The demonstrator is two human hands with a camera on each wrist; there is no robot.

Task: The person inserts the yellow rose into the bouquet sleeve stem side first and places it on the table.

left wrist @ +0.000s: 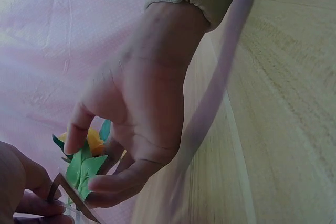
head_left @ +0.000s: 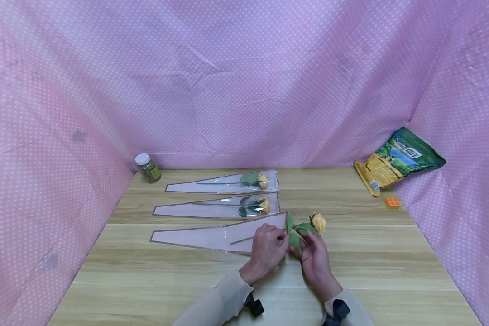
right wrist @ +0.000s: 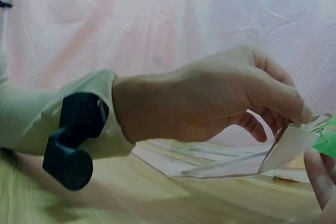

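Note:
A yellow rose (head_left: 318, 222) with green leaves lies partly inside the lowest clear flower sleeve (head_left: 187, 236), its stem within and its bloom beyond the wide end. My left hand (head_left: 266, 249) pinches the sleeve's brown-bordered mouth; the right wrist view shows that left hand (right wrist: 210, 98) lifting this edge off the table. My right hand (head_left: 315, 260) holds the rose below its bloom, thumb and fingers about the leaves (left wrist: 84, 171). Part of the stem is hidden behind my left hand.
Two sleeves, an upper one (head_left: 212, 186) and a middle one (head_left: 212, 210), each hold a yellow rose. A white-lidded jar (head_left: 148, 169) stands at the back left. At the right are a green and yellow bag (head_left: 399, 158) and a small orange block (head_left: 392, 203).

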